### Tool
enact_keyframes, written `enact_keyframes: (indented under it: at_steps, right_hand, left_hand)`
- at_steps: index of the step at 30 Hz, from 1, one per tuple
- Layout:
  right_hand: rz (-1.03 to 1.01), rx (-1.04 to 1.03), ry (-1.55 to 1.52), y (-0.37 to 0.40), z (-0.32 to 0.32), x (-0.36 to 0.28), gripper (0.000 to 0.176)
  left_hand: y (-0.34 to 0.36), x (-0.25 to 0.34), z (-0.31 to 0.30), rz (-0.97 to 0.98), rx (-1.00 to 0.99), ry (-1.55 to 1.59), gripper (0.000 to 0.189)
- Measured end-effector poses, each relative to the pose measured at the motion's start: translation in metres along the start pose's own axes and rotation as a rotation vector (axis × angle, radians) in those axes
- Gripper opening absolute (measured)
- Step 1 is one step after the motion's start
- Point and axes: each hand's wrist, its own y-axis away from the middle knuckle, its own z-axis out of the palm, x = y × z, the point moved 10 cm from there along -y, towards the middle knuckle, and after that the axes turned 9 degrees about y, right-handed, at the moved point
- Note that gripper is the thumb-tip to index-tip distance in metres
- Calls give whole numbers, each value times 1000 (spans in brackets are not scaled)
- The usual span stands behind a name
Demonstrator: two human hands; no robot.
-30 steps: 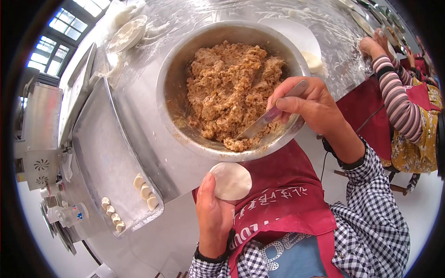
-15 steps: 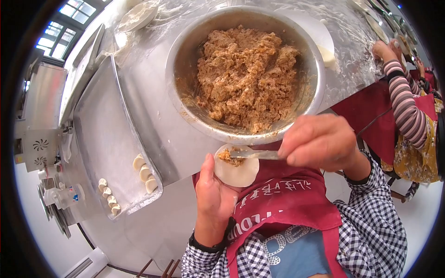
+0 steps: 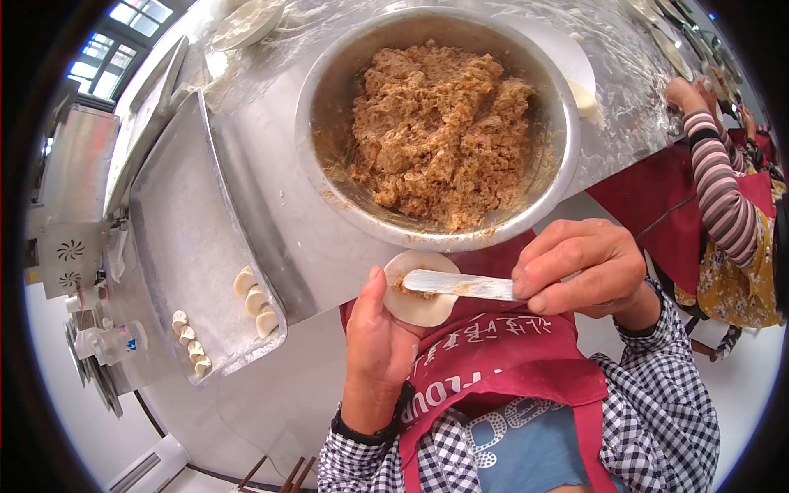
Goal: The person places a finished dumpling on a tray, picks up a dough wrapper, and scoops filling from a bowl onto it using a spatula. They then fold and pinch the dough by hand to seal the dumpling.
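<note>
My left hand [image 3: 378,349] holds a round dumpling wrapper [image 3: 423,311] on its fingers, thumb up along the wrapper's left edge. A dab of brown filling [image 3: 402,287] shows on the wrapper, partly covered by the flat blade of a filling spatula [image 3: 472,286]. My right hand [image 3: 583,267] grips the spatula's other end between thumb and fingers. Just beyond both hands stands a large metal bowl [image 3: 565,168] with a mound of minced filling [image 3: 440,135] in it.
To the left lies a metal tray [image 3: 177,214] with two short rows of folded dumplings [image 3: 256,301] at its near end. A floury plate [image 3: 246,25] sits at the far left. At right, a co-worker's striped sleeve [image 3: 719,181] reaches over the floured table.
The spatula has turned so its broad face shows, and its blade now covers more of the filling. My right hand has shifted slightly right and down, its fingers more spread along the handle.
</note>
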Motion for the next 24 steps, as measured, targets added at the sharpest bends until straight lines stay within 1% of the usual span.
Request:
enact_keyframes:
  at_steps: [1, 3, 5, 7, 8, 12, 14, 15, 17, 18, 19, 21, 24]
  right_hand:
    - [-5, -7, -17, -1, 2, -1, 16]
    - [-29, -33, 5, -4, 12, -2, 15]
    - [-54, -60, 27, -2, 20, -3, 14]
    - [-135, -131, 68, 4, 30, -9, 13]
    - [-140, -129, 77, 5, 29, -11, 12]
    - [-110, -134, 119, 10, 22, -10, 12]
    - [11, -36, -24, 9, 4, -1, 12]
    - [11, -36, -17, 10, 0, -1, 12]
    - [215, 204, -69, 19, -30, 19, 11]
    - [285, 261, -94, 24, -38, 28, 11]
    - [284, 263, -88, 24, -40, 30, 11]
    - [435, 361, 25, 32, -51, 45, 11]
    - [444, 330, -36, 30, -45, 56, 10]
  left_hand:
    - [1, -2, 1, -29, -18, 14, 46]
    - [1, -6, 2, -59, -37, 27, 47]
    - [1, -3, 0, -29, -15, 35, 46]
    - [0, 0, -2, -2, 23, 26, 46]
    - [0, 3, -5, 23, 60, 18, 46]
    - [-3, -1, -7, 6, 89, 57, 46]
    - [-4, -1, -10, 11, 115, 39, 46]
    - [-4, -1, -11, 9, 108, 38, 46]
    - [-5, -1, -10, -8, 38, 40, 47]
    - [-4, -2, -13, -6, 84, 44, 47]
    - [-4, -3, -10, -9, 80, 42, 47]
    - [-4, -6, -10, -10, 123, 40, 47]
    - [-7, -8, -5, -13, 84, 17, 47]
